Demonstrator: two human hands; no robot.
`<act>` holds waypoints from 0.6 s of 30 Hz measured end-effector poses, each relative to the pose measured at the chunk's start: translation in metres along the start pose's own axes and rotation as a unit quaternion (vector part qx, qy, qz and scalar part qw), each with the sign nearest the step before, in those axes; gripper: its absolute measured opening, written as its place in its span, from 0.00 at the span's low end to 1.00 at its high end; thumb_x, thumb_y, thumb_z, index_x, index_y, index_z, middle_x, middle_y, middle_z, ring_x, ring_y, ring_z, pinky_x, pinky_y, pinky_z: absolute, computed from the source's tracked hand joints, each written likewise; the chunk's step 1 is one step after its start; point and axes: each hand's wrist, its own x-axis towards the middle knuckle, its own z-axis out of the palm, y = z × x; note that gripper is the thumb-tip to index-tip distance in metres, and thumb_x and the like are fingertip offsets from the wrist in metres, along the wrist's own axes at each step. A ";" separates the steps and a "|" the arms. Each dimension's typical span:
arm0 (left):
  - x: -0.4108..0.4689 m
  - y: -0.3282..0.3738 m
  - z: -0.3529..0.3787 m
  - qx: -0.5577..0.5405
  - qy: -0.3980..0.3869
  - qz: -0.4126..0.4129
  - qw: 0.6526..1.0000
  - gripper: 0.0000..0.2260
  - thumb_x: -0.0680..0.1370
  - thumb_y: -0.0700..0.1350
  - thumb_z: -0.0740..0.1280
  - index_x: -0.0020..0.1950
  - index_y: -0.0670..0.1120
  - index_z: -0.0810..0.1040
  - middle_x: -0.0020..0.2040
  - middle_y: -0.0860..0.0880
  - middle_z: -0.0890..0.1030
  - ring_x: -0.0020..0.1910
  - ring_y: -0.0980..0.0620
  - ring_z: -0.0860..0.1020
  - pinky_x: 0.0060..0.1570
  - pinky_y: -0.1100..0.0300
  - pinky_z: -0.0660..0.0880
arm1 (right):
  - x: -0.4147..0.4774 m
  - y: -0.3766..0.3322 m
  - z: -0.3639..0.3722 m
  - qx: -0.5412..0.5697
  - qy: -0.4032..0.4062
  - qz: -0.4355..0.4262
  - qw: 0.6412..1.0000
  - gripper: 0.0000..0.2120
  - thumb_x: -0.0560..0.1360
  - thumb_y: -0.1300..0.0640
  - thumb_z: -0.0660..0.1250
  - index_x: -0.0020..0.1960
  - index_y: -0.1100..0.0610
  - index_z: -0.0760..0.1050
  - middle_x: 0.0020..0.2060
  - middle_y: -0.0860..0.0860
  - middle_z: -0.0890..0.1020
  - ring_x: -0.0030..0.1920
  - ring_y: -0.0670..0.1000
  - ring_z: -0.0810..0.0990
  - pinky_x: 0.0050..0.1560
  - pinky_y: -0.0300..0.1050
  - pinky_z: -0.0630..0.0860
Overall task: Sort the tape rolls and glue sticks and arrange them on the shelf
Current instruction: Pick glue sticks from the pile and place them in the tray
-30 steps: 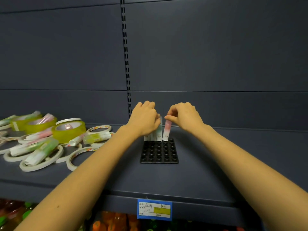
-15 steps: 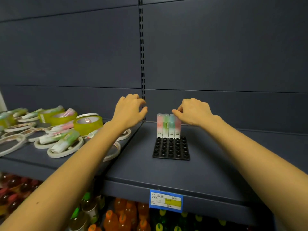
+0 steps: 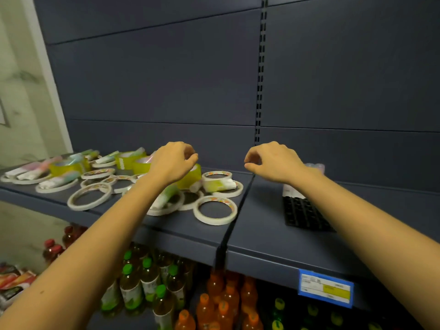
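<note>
The black socket tray (image 3: 300,213) on the shelf (image 3: 262,234) holds upright glue sticks (image 3: 315,166), mostly hidden behind the right forearm. Tape rolls (image 3: 215,210) and loose sticks lie scattered under the left hand (image 3: 172,163). Both the left hand and the right hand (image 3: 273,161) hover empty, fingers (image 3: 250,166) loosely curled.

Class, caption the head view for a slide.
Empty hands hover over scattered tape rolls beside a black tray.
</note>
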 end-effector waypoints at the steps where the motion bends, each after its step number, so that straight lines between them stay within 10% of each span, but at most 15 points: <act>1: -0.001 -0.010 -0.003 -0.001 -0.008 -0.002 1.000 0.13 0.78 0.49 0.62 0.53 0.44 0.81 0.51 0.45 0.83 0.50 0.43 0.79 0.46 0.53 0.75 | 0.005 -0.011 0.004 0.002 -0.002 0.000 1.000 0.10 0.76 0.49 0.62 0.55 0.49 0.78 0.52 0.48 0.81 0.52 0.53 0.78 0.48 0.47 0.74; 18: -0.001 -0.143 -0.005 -0.050 -0.108 0.088 0.989 0.12 0.77 0.51 0.63 0.36 0.47 0.76 0.44 0.44 0.77 0.42 0.51 0.68 0.38 0.58 0.66 | 0.065 -0.163 0.087 0.010 -0.178 0.119 0.977 0.17 0.73 0.35 0.62 0.47 0.48 0.74 0.48 0.54 0.73 0.49 0.55 0.73 0.41 0.44 0.66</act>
